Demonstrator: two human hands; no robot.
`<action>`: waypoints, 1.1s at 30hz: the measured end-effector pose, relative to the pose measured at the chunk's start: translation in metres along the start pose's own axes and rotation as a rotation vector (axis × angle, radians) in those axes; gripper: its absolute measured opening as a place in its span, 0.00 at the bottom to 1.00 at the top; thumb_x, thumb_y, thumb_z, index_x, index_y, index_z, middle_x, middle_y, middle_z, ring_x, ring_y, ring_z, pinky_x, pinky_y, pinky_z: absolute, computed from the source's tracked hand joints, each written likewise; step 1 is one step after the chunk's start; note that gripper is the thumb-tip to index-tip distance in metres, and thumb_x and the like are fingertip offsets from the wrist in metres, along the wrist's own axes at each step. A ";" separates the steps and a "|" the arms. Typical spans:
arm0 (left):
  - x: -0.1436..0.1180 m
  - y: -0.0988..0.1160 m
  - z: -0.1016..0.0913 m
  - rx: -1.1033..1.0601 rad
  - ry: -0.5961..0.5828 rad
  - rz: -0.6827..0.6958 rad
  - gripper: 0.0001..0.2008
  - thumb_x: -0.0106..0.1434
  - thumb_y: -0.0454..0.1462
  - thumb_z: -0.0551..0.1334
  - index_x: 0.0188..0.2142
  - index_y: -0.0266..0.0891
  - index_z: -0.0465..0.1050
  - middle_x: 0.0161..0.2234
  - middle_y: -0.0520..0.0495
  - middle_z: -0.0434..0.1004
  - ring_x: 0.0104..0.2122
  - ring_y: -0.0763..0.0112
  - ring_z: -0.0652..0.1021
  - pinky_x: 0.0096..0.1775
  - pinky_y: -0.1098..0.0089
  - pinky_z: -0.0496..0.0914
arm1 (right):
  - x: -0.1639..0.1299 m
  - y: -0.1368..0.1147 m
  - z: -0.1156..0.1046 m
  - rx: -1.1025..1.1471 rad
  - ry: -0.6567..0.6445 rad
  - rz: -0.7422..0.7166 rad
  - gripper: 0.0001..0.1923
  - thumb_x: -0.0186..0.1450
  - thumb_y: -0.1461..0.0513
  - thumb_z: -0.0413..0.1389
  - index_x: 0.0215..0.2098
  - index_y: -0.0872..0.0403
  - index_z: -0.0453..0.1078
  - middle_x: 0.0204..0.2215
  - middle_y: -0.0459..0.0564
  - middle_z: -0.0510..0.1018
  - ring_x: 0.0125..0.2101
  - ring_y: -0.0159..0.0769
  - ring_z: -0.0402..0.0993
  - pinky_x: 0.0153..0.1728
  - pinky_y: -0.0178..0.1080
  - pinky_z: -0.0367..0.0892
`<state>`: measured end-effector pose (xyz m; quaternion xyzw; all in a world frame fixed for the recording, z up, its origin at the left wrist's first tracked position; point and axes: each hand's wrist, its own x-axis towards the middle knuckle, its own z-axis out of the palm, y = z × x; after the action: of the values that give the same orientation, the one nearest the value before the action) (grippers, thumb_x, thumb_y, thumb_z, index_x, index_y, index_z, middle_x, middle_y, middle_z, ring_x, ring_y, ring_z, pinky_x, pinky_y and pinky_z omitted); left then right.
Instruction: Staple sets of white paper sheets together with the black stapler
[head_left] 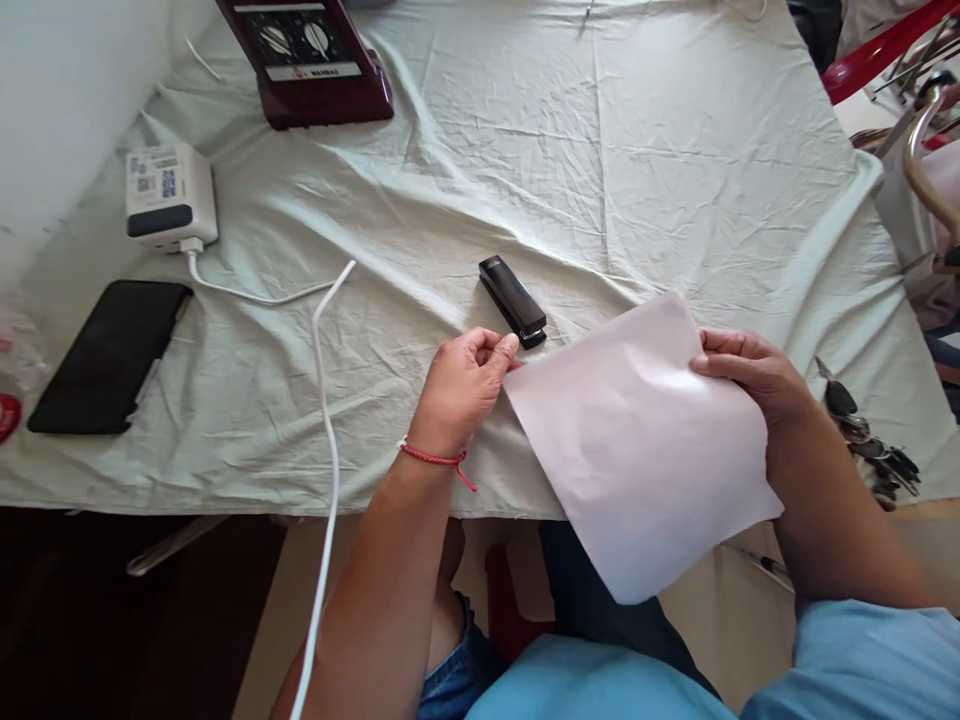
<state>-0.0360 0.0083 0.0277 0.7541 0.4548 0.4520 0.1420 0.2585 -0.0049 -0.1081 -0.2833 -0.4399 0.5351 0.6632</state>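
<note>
Two hands hold one white sheet of paper (645, 450), which hangs half over the near edge of the bench (600, 150), its upper part resting on the pale cloth. The left hand (461, 390) has its grip closed narrow on the sheet's left corner, thumb pressed against the curled fingers, which seems to keep that corner square and taut. The right hand (750, 375) pinches the sheet's far right edge, fingers on top, steadying it against sliding off.

Just beyond the sheet's left corner lies a black stapler (514, 300), almost touching the left thumb, handy to that corner. Right of the sheet sits a bunch of keys (870, 445). Well left of the sheet a white cable (326, 420) trails off the bench edge, and farther left lie a dark phone (112, 355) and a white charger block (169, 195). Far beyond the sheet stands a maroon appliance (307, 60).
</note>
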 end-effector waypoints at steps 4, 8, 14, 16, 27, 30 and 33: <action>-0.005 0.005 -0.006 0.054 -0.199 0.080 0.16 0.66 0.49 0.68 0.37 0.38 0.80 0.36 0.45 0.84 0.36 0.68 0.78 0.39 0.69 0.69 | 0.006 0.008 0.002 -0.019 -0.188 0.123 0.18 0.53 0.56 0.76 0.40 0.50 0.82 0.30 0.49 0.85 0.24 0.36 0.81 0.23 0.34 0.76; -0.008 0.009 -0.011 0.082 -0.514 0.042 0.22 0.61 0.52 0.74 0.44 0.38 0.82 0.36 0.47 0.83 0.38 0.66 0.79 0.39 0.69 0.70 | 0.008 0.012 0.001 -0.029 -0.378 0.150 0.21 0.55 0.55 0.76 0.44 0.53 0.82 0.32 0.49 0.85 0.26 0.35 0.83 0.25 0.33 0.77; -0.011 0.015 -0.007 0.090 -0.836 -0.101 0.19 0.64 0.52 0.71 0.42 0.38 0.84 0.37 0.46 0.85 0.35 0.64 0.81 0.32 0.71 0.71 | 0.006 0.018 0.001 -0.053 -0.420 0.068 0.15 0.60 0.55 0.74 0.39 0.53 0.80 0.28 0.47 0.82 0.24 0.31 0.79 0.23 0.30 0.72; -0.011 0.016 -0.007 0.059 -0.829 -0.113 0.19 0.64 0.53 0.72 0.37 0.38 0.85 0.36 0.45 0.86 0.34 0.64 0.81 0.32 0.71 0.72 | 0.009 0.020 0.000 -0.011 -0.371 -0.002 0.16 0.58 0.54 0.75 0.38 0.52 0.79 0.27 0.46 0.81 0.23 0.30 0.77 0.23 0.30 0.70; -0.003 0.001 -0.028 -0.408 -0.049 -0.056 0.27 0.48 0.56 0.82 0.35 0.38 0.85 0.31 0.46 0.86 0.29 0.64 0.82 0.33 0.66 0.80 | 0.022 0.017 -0.023 0.217 0.020 -0.492 0.43 0.48 0.21 0.58 0.37 0.46 0.80 0.31 0.53 0.83 0.41 0.53 0.84 0.40 0.50 0.80; 0.000 -0.002 -0.023 -0.449 0.041 0.011 0.28 0.47 0.56 0.82 0.37 0.38 0.84 0.34 0.45 0.87 0.34 0.59 0.85 0.38 0.62 0.82 | 0.031 0.021 -0.020 0.165 0.119 -0.584 0.44 0.41 0.23 0.65 0.41 0.44 0.81 0.38 0.52 0.86 0.47 0.54 0.84 0.45 0.52 0.81; 0.002 -0.003 -0.016 -0.430 0.066 0.127 0.26 0.54 0.57 0.79 0.39 0.39 0.85 0.37 0.44 0.88 0.40 0.57 0.86 0.42 0.62 0.83 | 0.040 0.030 -0.012 0.080 0.143 -0.541 0.40 0.38 0.43 0.80 0.47 0.44 0.81 0.39 0.50 0.87 0.43 0.51 0.85 0.45 0.52 0.83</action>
<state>-0.0507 0.0084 0.0356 0.7185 0.3038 0.5710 0.2559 0.2571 0.0421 -0.1278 -0.1664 -0.4299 0.3343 0.8220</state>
